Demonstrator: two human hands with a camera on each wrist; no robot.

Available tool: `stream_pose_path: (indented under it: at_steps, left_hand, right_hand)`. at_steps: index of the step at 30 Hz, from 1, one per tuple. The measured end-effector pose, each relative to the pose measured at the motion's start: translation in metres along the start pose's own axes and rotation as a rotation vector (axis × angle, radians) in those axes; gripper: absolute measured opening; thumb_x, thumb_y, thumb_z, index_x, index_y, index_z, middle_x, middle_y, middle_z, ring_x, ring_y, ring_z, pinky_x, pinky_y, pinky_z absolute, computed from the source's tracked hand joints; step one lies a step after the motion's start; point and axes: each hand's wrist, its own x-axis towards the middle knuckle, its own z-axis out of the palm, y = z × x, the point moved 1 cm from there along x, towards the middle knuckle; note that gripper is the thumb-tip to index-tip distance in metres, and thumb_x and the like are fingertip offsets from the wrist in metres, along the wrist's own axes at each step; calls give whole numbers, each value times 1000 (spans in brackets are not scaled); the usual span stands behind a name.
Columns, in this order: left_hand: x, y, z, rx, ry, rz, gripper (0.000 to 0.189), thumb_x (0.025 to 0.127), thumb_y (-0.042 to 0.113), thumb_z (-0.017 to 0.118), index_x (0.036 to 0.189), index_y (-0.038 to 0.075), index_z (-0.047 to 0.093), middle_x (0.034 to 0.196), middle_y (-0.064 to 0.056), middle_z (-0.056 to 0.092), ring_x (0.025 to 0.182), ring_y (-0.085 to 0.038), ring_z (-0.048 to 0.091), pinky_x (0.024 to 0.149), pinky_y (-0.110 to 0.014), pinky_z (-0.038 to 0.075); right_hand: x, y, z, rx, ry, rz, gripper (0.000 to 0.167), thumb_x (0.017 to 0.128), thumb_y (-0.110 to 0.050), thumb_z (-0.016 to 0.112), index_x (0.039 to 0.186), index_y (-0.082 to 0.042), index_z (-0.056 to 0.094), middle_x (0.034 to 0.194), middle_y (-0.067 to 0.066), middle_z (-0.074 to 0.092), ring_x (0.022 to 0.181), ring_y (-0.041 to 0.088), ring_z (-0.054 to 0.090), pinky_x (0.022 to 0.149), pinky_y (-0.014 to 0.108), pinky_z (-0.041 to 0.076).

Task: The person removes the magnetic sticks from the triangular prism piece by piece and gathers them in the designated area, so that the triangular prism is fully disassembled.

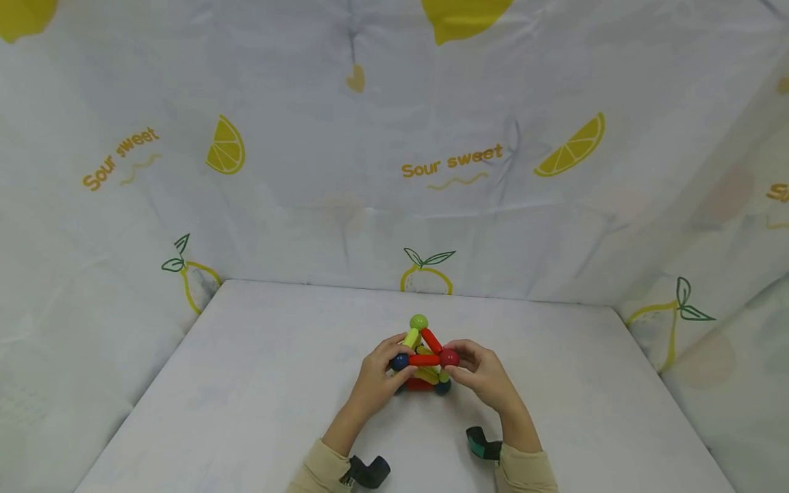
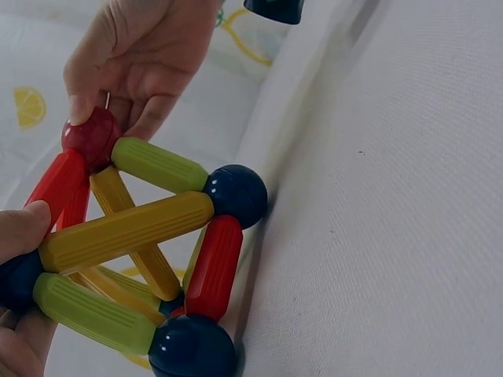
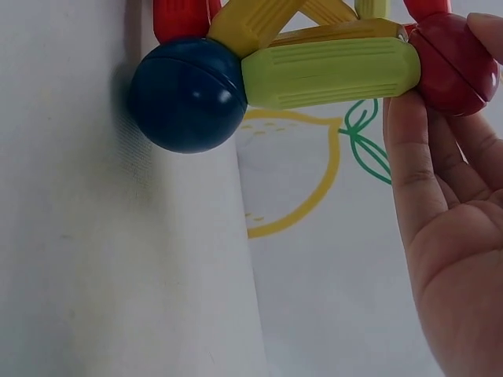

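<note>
Standing on the white table point(image 1: 246, 383): a frame of ribbed rods and balls point(image 1: 427, 375). Pinched between thumb and fingers of the left hand point(image 1: 372, 376): a navy ball point(image 1: 400, 361). Pinched in the right hand point(image 1: 491, 378): a crimson ball point(image 1: 449, 357). Spanning these two: a red rod point(image 1: 424, 360). Uppermost in head view: a lime ball point(image 1: 419, 321). Behind: lemon-print cloth point(image 1: 308, 233).

Dark blue plastic-looking ball point(image 3: 189, 98): smooth, glossy, with a fine seam. Red plastic-looking ball point(image 3: 454, 64), at 3 o'clock from it in the right wrist view: same gloss and seam. Lime-green plastic-looking rod point(image 3: 334, 72), yellow plastic-looking rod point(image 2: 126, 232) and red plastic-looking rod point(image 2: 214, 267): satin sheen, lengthwise ridges. White desk point(image 1: 216, 390): matt, fine woven texture. White lemon-printed sheet point(image 1: 277, 233), at 12 o'clock: creased, soft sheen. Beige cloth sleeves point(image 1: 527, 471), at 6 o'clock: matt.
</note>
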Motion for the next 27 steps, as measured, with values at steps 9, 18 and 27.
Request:
stream_pose_path:
  at_steps: [9,18,27]
  left_hand:
    - [0,2,0,8,-2,-5,23,87,21,69,105,10,63,136,-12,52,122,-28,55,91,-31,51]
    - [-2,4,0,-9,-7,-13,22,87,20,68,105,9,63,136,-12,52,122,-28,54,92,-31,51]
    - [-1,6,1,60,-15,6,24,87,20,68,107,8,63,137,-13,51,123,-27,54,92,-29,51]
  right_hand:
    - [-2,0,-1,11,30,7,35,85,-10,68,115,2,57,113,20,61,103,27,63,84,23,55]
    - [-9,10,-15,49,93,11,37,87,-15,68,117,3,57,115,22,61,96,8,62,82,14,52]
    - [-6,-1,-6,0,92,47,40,84,-20,73,115,1,59,110,17,64,96,21,64,80,19,55]
